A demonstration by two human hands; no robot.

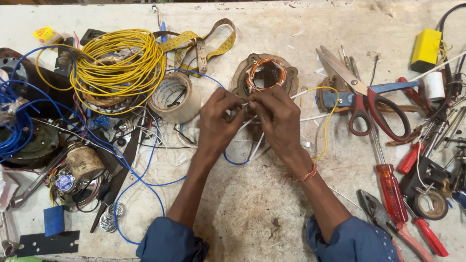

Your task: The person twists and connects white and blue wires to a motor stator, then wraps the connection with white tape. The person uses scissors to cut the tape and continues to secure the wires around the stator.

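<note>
Both hands pinched on white wire

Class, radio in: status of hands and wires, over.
Left hand and right hand pinching white wires together. Copper-wound stator just behind. Blue wire looped underneath.

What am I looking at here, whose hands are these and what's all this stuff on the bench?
This is one picture from a camera worn on a person's head, looking down at a worn workbench. The left hand and right hand meet in the middle, pinching thin white wires together. Just beyond them lies a motor winding with copper coils. Around them: a yellow wire coil, a tape roll, a measuring tape, red-handled scissors, a red screwdriver and pliers.
</note>
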